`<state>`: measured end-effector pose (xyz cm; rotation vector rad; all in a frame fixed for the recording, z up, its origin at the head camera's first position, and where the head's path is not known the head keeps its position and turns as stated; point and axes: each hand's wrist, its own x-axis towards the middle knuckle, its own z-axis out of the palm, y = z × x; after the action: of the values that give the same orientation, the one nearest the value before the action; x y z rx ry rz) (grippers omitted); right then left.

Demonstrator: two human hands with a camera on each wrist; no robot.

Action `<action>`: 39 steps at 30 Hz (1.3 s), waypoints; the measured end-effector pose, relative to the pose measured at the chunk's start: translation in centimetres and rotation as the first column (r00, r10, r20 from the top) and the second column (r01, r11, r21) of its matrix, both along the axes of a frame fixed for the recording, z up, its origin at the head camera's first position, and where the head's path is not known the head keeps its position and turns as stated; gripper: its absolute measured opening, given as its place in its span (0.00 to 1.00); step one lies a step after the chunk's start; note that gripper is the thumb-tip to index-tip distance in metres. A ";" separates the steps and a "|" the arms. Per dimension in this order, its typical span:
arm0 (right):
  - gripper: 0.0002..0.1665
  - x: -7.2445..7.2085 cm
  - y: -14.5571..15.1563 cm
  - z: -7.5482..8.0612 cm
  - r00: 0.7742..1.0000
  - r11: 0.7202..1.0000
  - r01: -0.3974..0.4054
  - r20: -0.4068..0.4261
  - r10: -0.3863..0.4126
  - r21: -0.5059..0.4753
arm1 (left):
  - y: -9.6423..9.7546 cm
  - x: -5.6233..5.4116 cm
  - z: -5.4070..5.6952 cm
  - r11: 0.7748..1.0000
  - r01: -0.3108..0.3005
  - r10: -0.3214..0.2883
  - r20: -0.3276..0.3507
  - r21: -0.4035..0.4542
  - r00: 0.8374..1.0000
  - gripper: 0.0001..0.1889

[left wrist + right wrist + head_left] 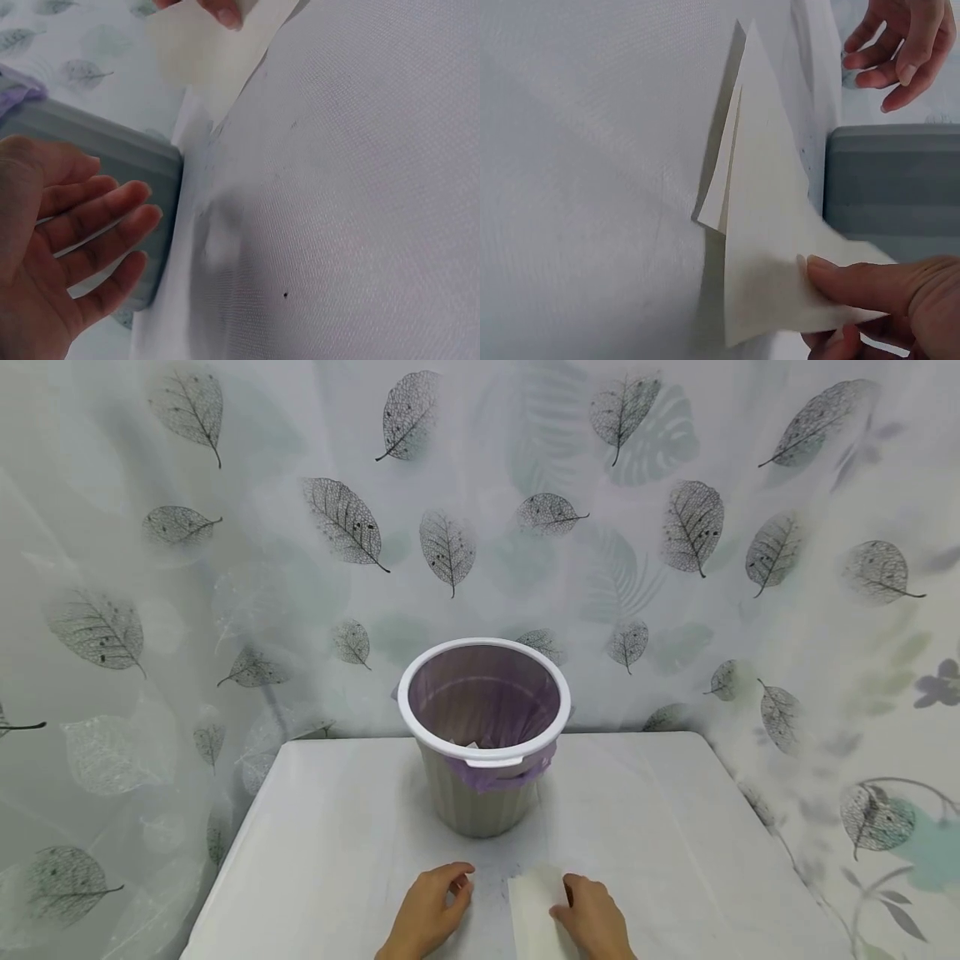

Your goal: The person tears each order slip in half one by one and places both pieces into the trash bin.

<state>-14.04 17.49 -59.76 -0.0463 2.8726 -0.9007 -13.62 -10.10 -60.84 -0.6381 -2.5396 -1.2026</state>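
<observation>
Pale cream paper, folded in places, stands partly raised off the white table in the right wrist view. My right hand pinches its edge between thumb and fingers. To the left of the paper, my left hand hovers with relaxed, slightly bent fingers and holds nothing. In the left wrist view the left hand's fingers are spread in front of the bin's side. Beyond both hands stands a grey ribbed waste bin with a white rim and a purple liner; some white scraps show inside it.
The white-covered table spreads to both sides of the bin. Behind it hangs a pale curtain printed with leaves, which also runs along the left and right sides. Small dark marks dot the cloth near the paper.
</observation>
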 end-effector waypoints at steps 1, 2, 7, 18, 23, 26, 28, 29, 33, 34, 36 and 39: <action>0.13 0.0 0.1 0.1 1.000 1.000 0.000 -0.012 0.000 -0.005 | 0.0 -0.1 0.0 1.000 0.001 -0.001 -0.004 0.003 1.000 0.09; 0.12 -0.1 0.1 0.2 1.000 1.000 0.003 -0.020 -0.003 -0.010 | 0.0 -0.1 0.1 1.000 0.006 -0.006 -0.010 0.008 1.000 0.09; 0.08 -0.3 0.2 1.1 0.998 1.000 0.008 -0.060 -0.008 0.006 | 0.1 -0.2 0.4 1.000 0.014 -0.013 -0.058 0.013 0.998 0.09; 0.17 0.1 -0.9 3.8 0.957 0.991 -0.114 -0.275 0.088 -0.077 | 1.4 0.0 2.6 0.989 0.117 -0.112 -0.062 0.090 0.992 0.13; 0.19 0.2 -1.6 5.3 0.911 0.963 -0.256 -0.354 0.210 -0.088 | 2.2 -0.1 4.1 0.963 0.235 -0.229 -0.058 0.133 0.972 0.17; 0.19 0.1 -1.9 5.9 0.881 0.945 -0.313 -0.400 0.251 -0.096 | 2.6 -0.1 4.6 0.956 0.262 -0.253 -0.082 0.129 0.964 0.14; 0.18 0.0 -2.1 6.0 0.867 0.938 -0.332 -0.422 0.263 -0.096 | 2.7 -0.2 4.8 0.958 0.254 -0.244 -0.091 0.130 0.966 0.08; 0.18 0.0 -2.1 6.1 0.862 0.936 -0.339 -0.429 0.268 -0.097 | 2.7 -0.2 4.8 0.960 0.247 -0.236 -0.092 0.135 0.967 0.06; 0.14 -0.1 -2.1 6.3 0.854 0.927 -0.356 -0.445 0.270 -0.119 | 2.5 -0.2 4.7 0.964 0.216 -0.205 -0.086 0.157 0.975 0.03; 0.14 -0.1 -2.0 6.4 0.850 0.925 -0.357 -0.455 0.265 -0.129 | 2.4 -0.2 4.6 0.965 0.208 -0.196 -0.084 0.159 0.977 0.03; 0.14 -0.1 -1.9 6.4 0.830 0.923 -0.360 -0.498 0.250 -0.138 | 2.2 -0.3 4.5 0.969 0.188 -0.178 -0.076 0.159 0.981 0.04; 0.16 -0.3 -1.8 6.4 0.777 0.917 -0.373 -0.587 0.225 -0.142 | 2.0 -0.3 4.4 0.974 0.158 -0.151 -0.051 0.161 0.987 0.07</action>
<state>-14.34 15.67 -53.41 -0.9281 3.0742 -1.3598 -13.95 -8.06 -56.42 -0.8225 -2.3640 -1.4196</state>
